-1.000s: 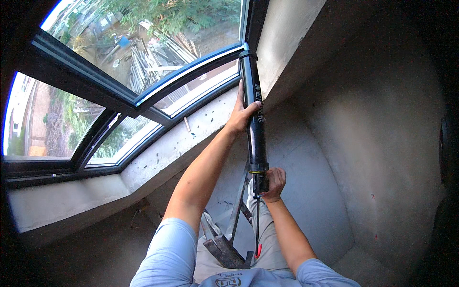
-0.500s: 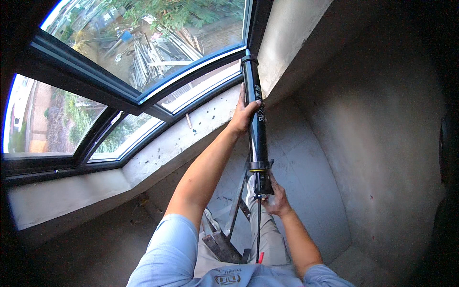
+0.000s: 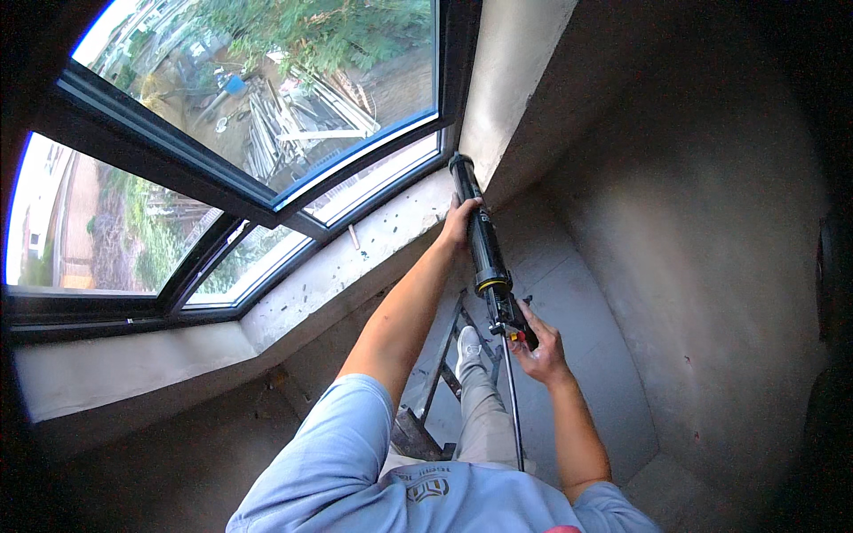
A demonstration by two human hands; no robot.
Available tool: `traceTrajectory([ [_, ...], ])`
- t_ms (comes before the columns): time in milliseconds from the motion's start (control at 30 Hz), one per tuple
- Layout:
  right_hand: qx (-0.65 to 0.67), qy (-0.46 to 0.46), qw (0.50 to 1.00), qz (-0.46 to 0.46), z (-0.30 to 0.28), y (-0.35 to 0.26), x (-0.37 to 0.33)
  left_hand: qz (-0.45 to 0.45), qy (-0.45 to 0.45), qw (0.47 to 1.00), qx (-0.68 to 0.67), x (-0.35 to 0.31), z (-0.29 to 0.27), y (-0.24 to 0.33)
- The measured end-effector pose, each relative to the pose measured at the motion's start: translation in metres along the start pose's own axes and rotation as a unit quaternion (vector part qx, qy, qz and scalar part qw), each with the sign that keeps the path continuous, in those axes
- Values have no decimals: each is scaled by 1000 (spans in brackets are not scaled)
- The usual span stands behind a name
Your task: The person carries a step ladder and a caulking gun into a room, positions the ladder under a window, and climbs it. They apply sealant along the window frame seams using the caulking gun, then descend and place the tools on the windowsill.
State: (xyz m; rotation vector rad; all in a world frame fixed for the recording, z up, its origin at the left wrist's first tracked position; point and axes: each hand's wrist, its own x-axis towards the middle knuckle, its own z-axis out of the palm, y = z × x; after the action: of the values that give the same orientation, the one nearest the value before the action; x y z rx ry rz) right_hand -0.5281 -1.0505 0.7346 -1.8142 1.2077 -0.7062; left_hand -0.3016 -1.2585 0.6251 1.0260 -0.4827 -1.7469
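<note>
A long black caulking gun (image 3: 485, 247) slants up and away from my chest, its front end close to the lower right corner of the black window frame (image 3: 455, 98). My left hand (image 3: 459, 222) is closed round the barrel toward its front. At the back end, my right hand (image 3: 544, 354) grips the handle; some of its fingers are hidden behind the grip. A thin metal rod (image 3: 513, 400) runs from the gun's rear toward my shirt. The nozzle tip cannot be made out against the frame and wall.
A pale sill (image 3: 391, 218) scattered with dark bits and one small stick (image 3: 354, 237) runs below the glass. Beneath me stands a dark metal ladder (image 3: 435, 391), with my shoe (image 3: 468, 348) by it. Bare plaster wall (image 3: 693, 266) curves along the right.
The gun's front end has come down and nearer, and its back end has swung right and up. Both hands have moved with it, still holding on.
</note>
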Motion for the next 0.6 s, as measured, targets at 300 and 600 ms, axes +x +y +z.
traceTrajectory([
  [300, 115, -155, 980, 35, 26, -5, 38, -260, 58, 963, -37, -75, -54, -21],
  [600, 108, 79, 990, -39, -93, -65, 343, -341, 210, 890, 217, -230, -240, 76],
])
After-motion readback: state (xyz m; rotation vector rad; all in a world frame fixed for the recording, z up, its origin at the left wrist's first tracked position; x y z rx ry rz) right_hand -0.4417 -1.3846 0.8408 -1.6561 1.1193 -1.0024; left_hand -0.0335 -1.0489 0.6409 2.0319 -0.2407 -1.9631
